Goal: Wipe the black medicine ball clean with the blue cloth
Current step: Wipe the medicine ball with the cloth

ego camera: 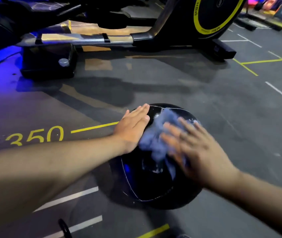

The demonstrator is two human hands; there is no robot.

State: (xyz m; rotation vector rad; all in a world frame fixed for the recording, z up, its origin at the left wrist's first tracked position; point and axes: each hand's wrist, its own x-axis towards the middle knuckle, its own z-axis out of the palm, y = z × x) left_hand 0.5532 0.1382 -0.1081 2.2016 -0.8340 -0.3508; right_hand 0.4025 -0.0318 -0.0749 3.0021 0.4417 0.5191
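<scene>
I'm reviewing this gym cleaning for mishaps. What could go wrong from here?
The black medicine ball rests on the floor, steadied only by the flat left hand; hard wiping might roll it. The blue cloth is bunched under the flat right hand and could slip out.

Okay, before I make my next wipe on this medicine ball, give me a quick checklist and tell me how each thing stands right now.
1. Ball steadied: the left hand lies flat on the upper left side of the black medicine ball. Ok.
2. Cloth on the ball: the blue cloth lies bunched on its top. Ok.
3. Cloth under control: the right hand presses it with straight fingers, though motion blurs them. Ok.
4. Room to work: the ball sits on the floor, apart from the exercise machine. Ok.
5. Surface clean: dim light and glare. Cannot tell.
6. Underside wiped: hidden. Cannot tell.
</scene>
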